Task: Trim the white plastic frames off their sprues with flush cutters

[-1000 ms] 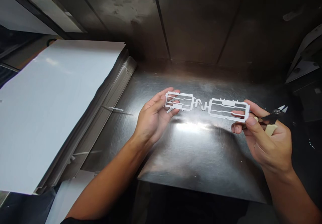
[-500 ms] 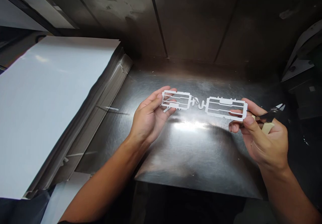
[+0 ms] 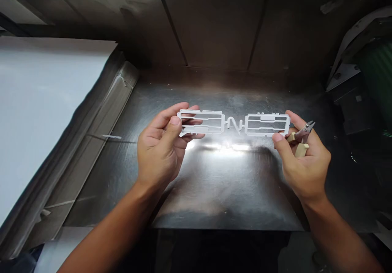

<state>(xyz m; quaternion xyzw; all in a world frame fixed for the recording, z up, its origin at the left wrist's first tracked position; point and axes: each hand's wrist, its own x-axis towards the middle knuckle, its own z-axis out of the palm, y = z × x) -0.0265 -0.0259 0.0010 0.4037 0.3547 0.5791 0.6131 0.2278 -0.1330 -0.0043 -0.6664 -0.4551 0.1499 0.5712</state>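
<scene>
The frame [image 3: 202, 121] is moulded from matt white plastic. The table top [image 3: 226, 195] is covered in scratched, glossy steel, and the cutters [image 3: 301, 136] are made of dark metal and smooth cream plastic.

**Left hand** [image 3: 159, 150]: bare, with slim fingers; **left thumbnail** [image 3: 175, 120] trimmed short.

**Right hand** [image 3: 303, 166]: bare, matching build; **right thumbnail** [image 3: 277, 137] likewise short.

**Left forearm** [image 3: 113, 228] and **right forearm** [image 3: 339, 236]: bare and smooth, narrowing toward the wrists, both running out past the bottom edge of the view.

**Clothing**: the **dark patch** [image 3: 214, 252] at the bottom of the view may be clothing, though it is too dim to tell.
</scene>
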